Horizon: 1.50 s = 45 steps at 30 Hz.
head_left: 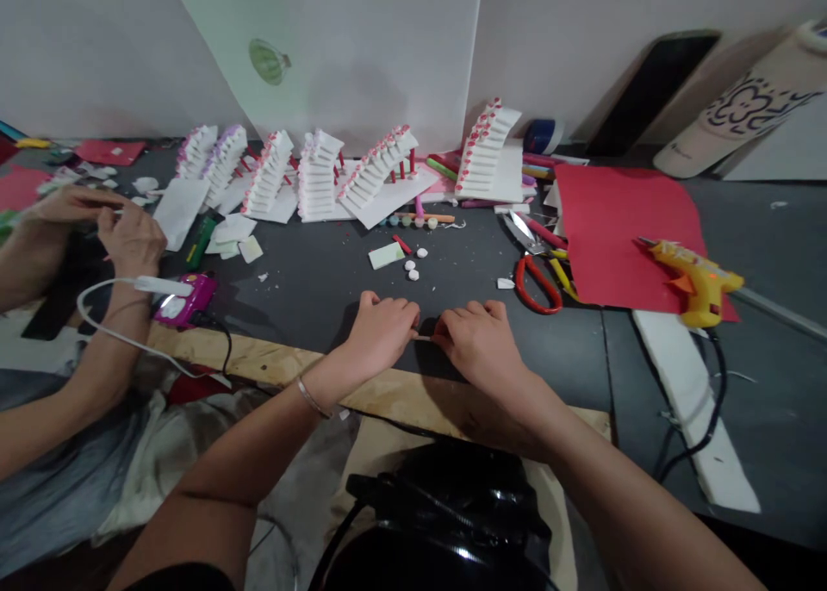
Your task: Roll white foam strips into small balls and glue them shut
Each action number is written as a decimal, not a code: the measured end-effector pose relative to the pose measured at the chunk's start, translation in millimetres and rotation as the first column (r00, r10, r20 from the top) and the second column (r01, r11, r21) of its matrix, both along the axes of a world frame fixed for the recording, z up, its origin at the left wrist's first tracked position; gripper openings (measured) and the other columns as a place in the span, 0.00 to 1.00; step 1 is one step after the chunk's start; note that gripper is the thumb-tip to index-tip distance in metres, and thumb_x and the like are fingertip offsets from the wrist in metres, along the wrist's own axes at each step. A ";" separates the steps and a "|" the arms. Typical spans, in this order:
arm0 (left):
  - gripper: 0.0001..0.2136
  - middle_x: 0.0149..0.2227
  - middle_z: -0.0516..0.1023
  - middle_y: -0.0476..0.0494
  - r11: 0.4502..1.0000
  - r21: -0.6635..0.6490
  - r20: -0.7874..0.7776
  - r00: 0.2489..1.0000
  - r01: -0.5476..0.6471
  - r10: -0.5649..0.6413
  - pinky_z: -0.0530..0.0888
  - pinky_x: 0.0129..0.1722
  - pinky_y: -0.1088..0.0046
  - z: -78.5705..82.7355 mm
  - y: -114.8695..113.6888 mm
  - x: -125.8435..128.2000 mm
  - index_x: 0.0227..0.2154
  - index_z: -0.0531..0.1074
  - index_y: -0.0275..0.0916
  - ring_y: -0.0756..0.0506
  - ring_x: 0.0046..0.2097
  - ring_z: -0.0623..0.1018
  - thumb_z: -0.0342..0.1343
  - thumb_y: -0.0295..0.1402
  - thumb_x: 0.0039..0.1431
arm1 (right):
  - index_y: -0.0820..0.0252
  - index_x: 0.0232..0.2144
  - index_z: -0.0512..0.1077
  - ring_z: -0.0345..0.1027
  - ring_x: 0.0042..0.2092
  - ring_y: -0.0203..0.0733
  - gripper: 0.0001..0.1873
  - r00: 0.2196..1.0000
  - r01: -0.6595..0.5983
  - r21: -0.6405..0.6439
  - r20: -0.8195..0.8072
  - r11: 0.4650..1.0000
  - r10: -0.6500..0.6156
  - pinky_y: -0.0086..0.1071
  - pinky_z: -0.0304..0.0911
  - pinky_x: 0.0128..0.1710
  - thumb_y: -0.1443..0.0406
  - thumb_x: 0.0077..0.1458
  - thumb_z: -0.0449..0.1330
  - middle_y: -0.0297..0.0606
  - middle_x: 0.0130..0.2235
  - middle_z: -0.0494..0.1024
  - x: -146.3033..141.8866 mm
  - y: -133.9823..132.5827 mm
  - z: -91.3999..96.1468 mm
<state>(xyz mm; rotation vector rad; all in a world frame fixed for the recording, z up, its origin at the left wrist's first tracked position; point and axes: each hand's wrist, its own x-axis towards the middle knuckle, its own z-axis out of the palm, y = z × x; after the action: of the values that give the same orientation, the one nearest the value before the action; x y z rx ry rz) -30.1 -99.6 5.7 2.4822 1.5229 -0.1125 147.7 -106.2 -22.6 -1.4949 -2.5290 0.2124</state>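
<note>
My left hand (382, 332) and my right hand (478, 341) are at the front edge of the dark tabletop, fingertips close together. Between them is a small, thin, pale stick-like piece (423, 339), pinched at one end by each hand. Its exact kind is too small to tell. Just beyond my hands lie several small white round pieces (413, 275), a little red stick (401, 244) and a pale green-white rectangular card (386, 256). Small white stair models (381, 169) with red or purple tips stand in a row at the back.
Red-handled scissors (538, 285) lie to the right, by red paper (620, 229) bearing a yellow glue gun (698, 281) with a black cord. A white bottle (730, 108) stands back right. At left, a co-worker's hands (129, 233) work beside a magenta power adapter (187, 301).
</note>
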 end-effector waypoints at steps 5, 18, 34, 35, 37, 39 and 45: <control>0.07 0.35 0.76 0.45 0.998 0.020 -0.005 0.998 0.061 -0.061 0.57 0.38 0.65 -2.6 -5.4 1.1 0.33 0.71 0.37 0.43 0.39 0.73 0.49 0.27 0.64 | 0.60 0.27 0.73 0.62 0.37 0.45 0.08 0.999 -0.038 0.104 0.005 0.994 0.038 0.40 0.45 0.43 0.68 0.58 0.58 0.39 0.29 0.77 -0.3 -5.4 1.8; 0.04 0.35 0.75 0.42 0.977 0.178 -0.042 0.993 0.120 -0.114 0.62 0.35 0.66 -20.1 -13.8 2.7 0.32 0.67 0.36 0.42 0.37 0.72 0.49 0.25 0.62 | 0.60 0.26 0.69 0.59 0.34 0.43 0.09 0.987 -0.142 0.233 -0.041 0.962 0.156 0.37 0.46 0.36 0.71 0.59 0.54 0.39 0.27 0.72 4.4 -6.0 -12.3; 0.10 0.37 0.82 0.48 0.995 0.090 0.333 0.941 0.038 -0.066 0.59 0.40 0.65 -10.2 -9.2 9.1 0.40 0.75 0.41 0.47 0.39 0.76 0.47 0.33 0.68 | 0.58 0.24 0.65 0.61 0.30 0.39 0.11 0.912 -0.164 0.285 -0.322 0.944 0.255 0.33 0.50 0.36 0.73 0.57 0.54 0.34 0.24 0.73 16.7 1.9 -9.8; 0.10 0.36 0.82 0.49 0.996 0.086 0.371 0.928 0.008 -0.039 0.59 0.40 0.65 -11.3 -9.2 9.0 0.39 0.75 0.41 0.47 0.39 0.76 0.48 0.33 0.68 | 0.58 0.24 0.65 0.62 0.30 0.39 0.11 0.908 -0.150 0.282 -0.339 0.947 0.245 0.34 0.51 0.37 0.73 0.58 0.54 0.34 0.24 0.74 17.2 1.5 -9.2; 0.11 0.36 0.82 0.49 0.995 0.095 0.432 0.902 -0.037 -0.008 0.60 0.40 0.66 -13.7 -10.0 8.6 0.37 0.76 0.41 0.48 0.38 0.76 0.48 0.35 0.68 | 0.58 0.25 0.66 0.63 0.30 0.38 0.11 0.909 -0.117 0.268 -0.360 0.956 0.212 0.34 0.51 0.37 0.71 0.59 0.54 0.33 0.25 0.75 19.2 0.5 -7.3; 0.12 0.35 0.82 0.49 0.991 0.118 0.477 0.879 -0.069 0.004 0.60 0.40 0.66 -15.0 -12.0 7.8 0.37 0.77 0.41 0.48 0.37 0.77 0.49 0.37 0.68 | 0.58 0.28 0.69 0.64 0.30 0.38 0.08 0.917 -0.075 0.243 -0.365 0.967 0.162 0.34 0.51 0.37 0.68 0.61 0.56 0.33 0.26 0.76 23.6 -1.1 -5.2; 0.12 0.33 0.82 0.50 0.979 0.138 0.552 0.832 -0.153 0.052 0.61 0.39 0.67 -9.2 -18.5 5.2 0.34 0.77 0.42 0.49 0.34 0.76 0.50 0.37 0.67 | 0.56 0.36 0.73 0.69 0.33 0.40 0.07 0.901 -0.054 0.108 -0.424 0.993 0.095 0.35 0.53 0.38 0.62 0.63 0.55 0.36 0.32 0.79 42.3 -6.3 -3.6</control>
<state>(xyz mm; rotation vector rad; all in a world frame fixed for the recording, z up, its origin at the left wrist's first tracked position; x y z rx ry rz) -24.9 -118.1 -3.5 2.2559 1.4427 0.7227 190.1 -112.6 -26.2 -1.1627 -2.2071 0.3828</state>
